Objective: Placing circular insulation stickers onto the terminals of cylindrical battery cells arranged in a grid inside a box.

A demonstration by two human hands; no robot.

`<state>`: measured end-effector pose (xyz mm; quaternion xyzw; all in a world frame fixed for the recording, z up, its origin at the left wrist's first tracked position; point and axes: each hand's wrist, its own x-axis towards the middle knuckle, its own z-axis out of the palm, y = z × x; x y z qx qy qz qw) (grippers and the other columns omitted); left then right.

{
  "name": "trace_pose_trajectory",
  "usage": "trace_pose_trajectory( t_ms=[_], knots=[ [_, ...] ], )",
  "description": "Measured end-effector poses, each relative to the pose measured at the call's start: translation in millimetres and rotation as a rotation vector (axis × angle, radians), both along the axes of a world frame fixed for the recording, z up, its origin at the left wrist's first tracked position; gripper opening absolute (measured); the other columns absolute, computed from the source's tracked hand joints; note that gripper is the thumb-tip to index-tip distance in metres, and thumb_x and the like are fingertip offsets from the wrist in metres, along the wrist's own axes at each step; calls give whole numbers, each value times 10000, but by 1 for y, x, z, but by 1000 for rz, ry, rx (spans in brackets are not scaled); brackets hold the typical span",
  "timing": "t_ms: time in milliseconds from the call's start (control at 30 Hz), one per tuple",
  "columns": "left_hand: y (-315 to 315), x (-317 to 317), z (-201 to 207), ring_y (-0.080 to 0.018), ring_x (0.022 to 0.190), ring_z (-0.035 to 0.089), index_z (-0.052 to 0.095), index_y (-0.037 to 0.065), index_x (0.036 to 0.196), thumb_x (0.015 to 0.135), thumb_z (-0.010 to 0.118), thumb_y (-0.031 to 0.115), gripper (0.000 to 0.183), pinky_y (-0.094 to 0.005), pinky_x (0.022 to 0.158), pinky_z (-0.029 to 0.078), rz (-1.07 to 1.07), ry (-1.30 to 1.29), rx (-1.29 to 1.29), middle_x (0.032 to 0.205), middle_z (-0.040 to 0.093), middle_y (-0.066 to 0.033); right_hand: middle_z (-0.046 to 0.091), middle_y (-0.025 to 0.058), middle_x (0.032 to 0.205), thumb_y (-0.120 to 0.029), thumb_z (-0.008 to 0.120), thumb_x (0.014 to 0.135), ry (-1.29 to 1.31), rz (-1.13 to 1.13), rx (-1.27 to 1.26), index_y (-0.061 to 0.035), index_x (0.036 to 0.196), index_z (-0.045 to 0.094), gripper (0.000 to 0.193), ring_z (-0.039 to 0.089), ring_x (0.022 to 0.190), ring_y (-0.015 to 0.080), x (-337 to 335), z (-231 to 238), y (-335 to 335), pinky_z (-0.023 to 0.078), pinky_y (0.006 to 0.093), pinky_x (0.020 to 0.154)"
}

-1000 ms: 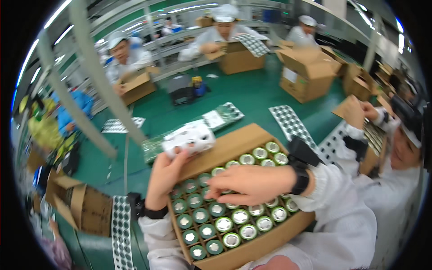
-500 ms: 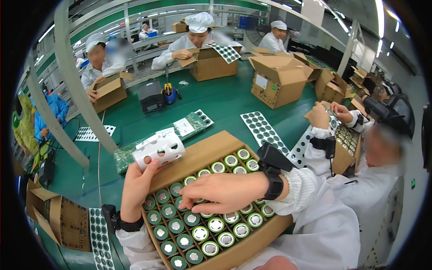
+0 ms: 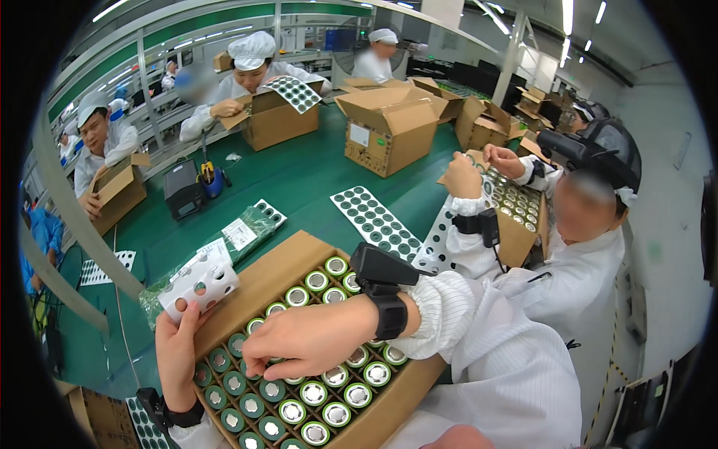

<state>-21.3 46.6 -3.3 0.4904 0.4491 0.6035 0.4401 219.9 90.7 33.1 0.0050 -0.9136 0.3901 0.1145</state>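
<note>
Here, labelled packet [image 3: 238, 236] behind perforated sheet [image 3: 197, 275]

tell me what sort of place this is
Probably a factory workshop, perhaps one handling batteries: a divided cardboard box holds rows of cylindrical cells, and across a long green workbench a co-worker wears a white cap.

The right hand [image 3: 310, 340] covers several battery cells [image 3: 314, 393]; whether its fingertips touch one cannot be told. The lower edge crops the battery carton's [image 3: 411, 393] near left corner. The curled perforated sheet [image 3: 209, 278] hides most left-hand [image 3: 178, 352] fingers. Toward the bench's [image 3: 299, 168] near left side, another carton [image 3: 105, 419] and a sticker sheet [image 3: 142, 420] are cut off.
</note>
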Motion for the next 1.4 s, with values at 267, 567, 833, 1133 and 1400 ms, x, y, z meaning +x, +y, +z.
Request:
trace_pose_trajectory(
  t_ms=[267,567,833,1133,1400],
  knots=[
    [-5,-13,-8,-240,1045,606,486,-27,1185,983,528,126,257,-396,963,501,15,20,14,1192,594,-126,659,129,813,-152,566,859,122,-5,83,-12,921,570,153,641,755,315,-7,-1,-4,502,395,688],
    [-7,-3,-3,-245,1067,613,510,-67,1178,982,517,89,251,-367,963,502,2,7,-9,1173,602,-122,611,111,886,-126,581,878,3,-4,22,-11,960,539,147,603,866,301,-1,-2,-6,481,413,764],
    [-2,-4,-4,-242,1056,599,465,-19,1180,982,527,116,248,-405,973,493,-26,8,3,1197,586,-131,618,138,922,-134,589,890,-25,1,24,-4,997,544,174,605,891,321,1,5,-2,484,416,768],
    [-5,-1,4,-244,1079,595,514,-31,1168,981,518,104,231,-389,977,491,-13,45,-31,1198,590,-121,612,144,935,-129,577,902,-53,19,-14,-1,1006,542,169,598,915,326,-2,7,-2,473,417,794],
    [-5,3,6,-168,1023,626,609,-58,1091,962,560,90,202,-290,908,500,-6,5,13,1129,646,-96,604,140,1003,-170,542,943,-88,24,2,-12,1070,547,203,589,953,317,0,13,-3,451,414,835]
  ],
)
